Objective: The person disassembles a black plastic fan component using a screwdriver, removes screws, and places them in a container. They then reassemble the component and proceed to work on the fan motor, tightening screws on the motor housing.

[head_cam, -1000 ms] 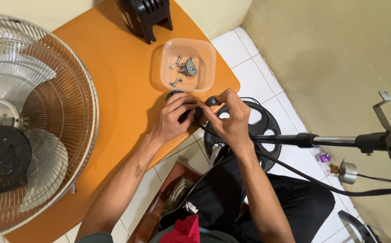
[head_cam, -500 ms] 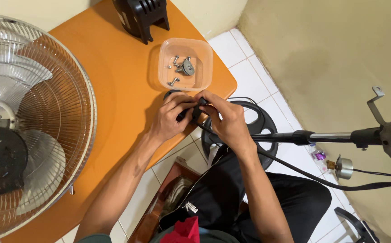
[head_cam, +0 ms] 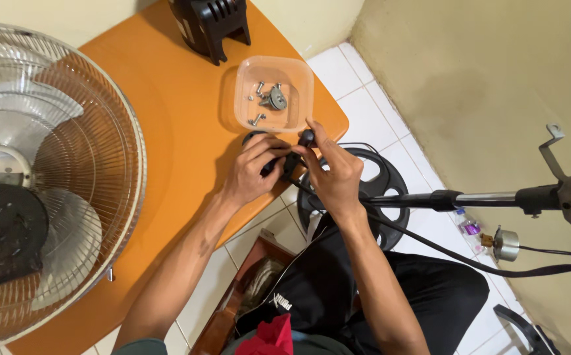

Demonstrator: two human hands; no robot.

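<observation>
Both hands, left hand and right hand, grip a black part beside the clear tub.

Home floor: tiles, dismantled fan

The small black part is mostly hidden under the left hand and right hand; the fan guard is cut off at nine o'clock; the screws in the tub are too small to tell apart
</observation>
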